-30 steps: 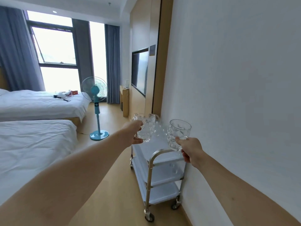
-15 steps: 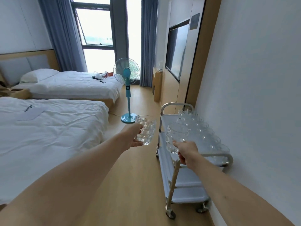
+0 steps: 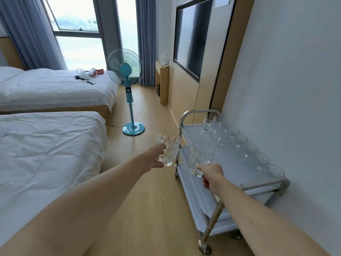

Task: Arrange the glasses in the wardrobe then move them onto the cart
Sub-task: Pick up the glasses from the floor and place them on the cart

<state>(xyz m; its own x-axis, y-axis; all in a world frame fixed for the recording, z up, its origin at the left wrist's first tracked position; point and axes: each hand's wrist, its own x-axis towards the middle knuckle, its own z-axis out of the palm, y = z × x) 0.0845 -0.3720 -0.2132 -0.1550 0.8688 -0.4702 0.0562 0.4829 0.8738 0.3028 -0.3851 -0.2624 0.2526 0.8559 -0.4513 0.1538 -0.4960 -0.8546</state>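
Both arms reach forward, each carrying one clear dimpled glass. The left hand (image 3: 155,157) grips the left glass (image 3: 168,151) from its near side, fingers curled round the lower body, so the glass stands upright just beyond and to the right of the knuckles, held in the air over the wooden floor (image 3: 147,209) and just left of the cart's far upright post. The right hand (image 3: 212,175) holds the right glass (image 3: 202,157) low on its body, the glass rising upright above and slightly left of the hand, over the near left edge of the cart (image 3: 195,137). The two glasses are near each other but apart. The cart is a three-tier trolley with metal tube handles, standing against the white wall (image 3: 286,89). On its top shelf, a row of glasses (image 3: 238,141) runs along the wall side from the far handle to the near handle; they are close together, and whether they touch cannot be told. The left part of that shelf is bare. To the left lie two beds (image 3: 51,145) with white covers, small items on the farther one. A blue pedestal fan (image 3: 127,80) stands on the floor beyond the hands, near the curtained window (image 3: 77,34). A dark screen (image 3: 191,37) hangs on the wood-panelled wall.
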